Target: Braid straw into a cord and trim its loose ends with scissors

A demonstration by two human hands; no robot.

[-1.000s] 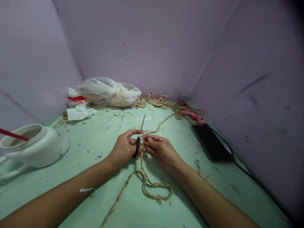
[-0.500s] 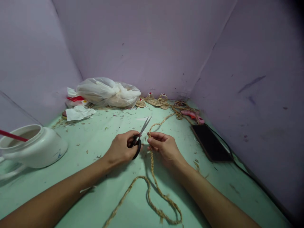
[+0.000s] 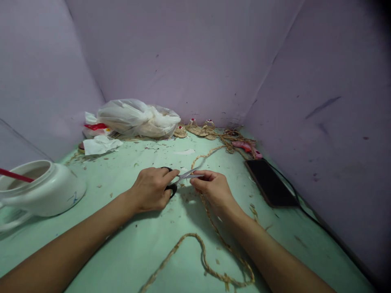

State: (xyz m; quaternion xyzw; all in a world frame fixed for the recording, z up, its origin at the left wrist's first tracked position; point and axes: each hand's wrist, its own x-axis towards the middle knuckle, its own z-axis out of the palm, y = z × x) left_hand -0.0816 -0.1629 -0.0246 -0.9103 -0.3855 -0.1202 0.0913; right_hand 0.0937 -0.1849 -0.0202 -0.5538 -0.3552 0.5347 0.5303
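Black-handled scissors [image 3: 183, 176] are in my left hand [image 3: 152, 188], the fingers through the handle loops. Their blades are apart and point right, reaching the braided straw cord beside my other fingertips. My right hand [image 3: 214, 189] pinches this braided cord [image 3: 210, 213] between thumb and fingers. From the pinch, one stretch of cord runs back to the far tangle; the other loops down toward me over the green tabletop [image 3: 137, 252]. Whether the blades have cut into the cord, I cannot tell.
A white pot [image 3: 58, 189] with a red stick stands at left. Behind are a crumpled tissue [image 3: 100, 145], a plastic bag [image 3: 134, 118], small woven sandal-like pieces [image 3: 197, 129] and a pink tool [image 3: 249, 149]. A phone [image 3: 271, 183] with a cable lies right.
The scissors have swung from pointing up to pointing right, their blades now spread at the cord. The near loop of cord has shifted right.
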